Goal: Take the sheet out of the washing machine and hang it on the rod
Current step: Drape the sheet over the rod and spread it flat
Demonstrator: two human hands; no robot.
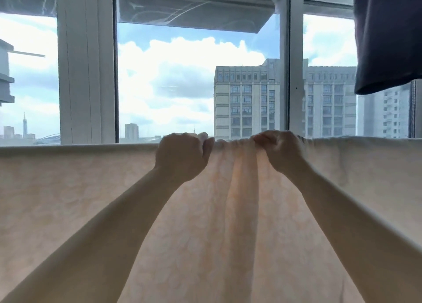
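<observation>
Here, a pale cream, faintly patterned cotton sheet (68,200) is seen draped over a horizontal line that spans the whole width of the view; the rod itself is hidden under the fold of the cloth. The sheet hangs down from that top edge and fills the lower half of the view. The left hand (180,156) and the right hand (280,152) are raised side by side near the middle of the top edge, close together but not touching. Both hands are closed with fingers curled, and the upper fold of the sheet is gripped by each. Between the two hands the cloth is bunched into vertical pleats (235,165), while to the left and right of them the top edge lies smooth and flat. Behind the sheet a white-framed window (86,74) is seen, with grey high-rise buildings (246,101) beyond it. A dark navy garment (388,40) hangs in the upper right corner.
</observation>
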